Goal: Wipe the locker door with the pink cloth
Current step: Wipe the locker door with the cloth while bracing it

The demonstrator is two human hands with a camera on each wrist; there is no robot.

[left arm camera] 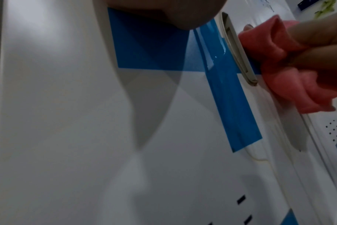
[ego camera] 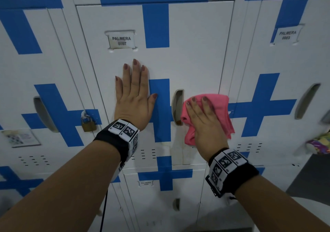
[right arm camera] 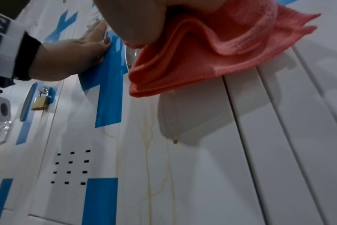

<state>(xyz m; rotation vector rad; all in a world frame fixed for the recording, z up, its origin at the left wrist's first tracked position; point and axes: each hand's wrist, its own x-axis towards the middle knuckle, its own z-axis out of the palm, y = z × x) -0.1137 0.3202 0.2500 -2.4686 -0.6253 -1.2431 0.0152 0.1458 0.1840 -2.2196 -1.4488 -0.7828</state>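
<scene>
The left hand (ego camera: 133,96) lies flat on the door (ego camera: 196,53), fingers straight and together, thumb out over the blue cross (ego camera: 159,110); it holds nothing and seems only to steady the door. Just to its right, past the recessed handle (ego camera: 177,106), the right hand (ego camera: 203,124) presses the cloth (ego camera: 219,106) against the door. Its fingers look spread over the top of the cloth, but they are blurred in the head view, and the right wrist view shows only the heel of the hand bunching the fabric, so I cannot tell whether they curl round it or merely press. The cloth is crumpled, touching the door beside the handle, with loose folds hanging below and to the right of the hand.

As a judgement, the wiping is under way but far from finished. Below the right hand, yellowish drip stains (right arm camera: 150,152) run down the white panel towards the vent slots (right arm camera: 70,167), and one drop (right arm camera: 175,141) sits at the end of a streak; these look untouched. The band around the handle is the part in hand now. Whether the panel above the hands, near the name label (ego camera: 121,40), has been wiped I cannot tell; it looks clean either way.

What remains, most likely, is the stained lower part beneath the cloth.

A brass padlock (ego camera: 88,123) hangs on the neighbouring locker, left of the left wrist.
</scene>
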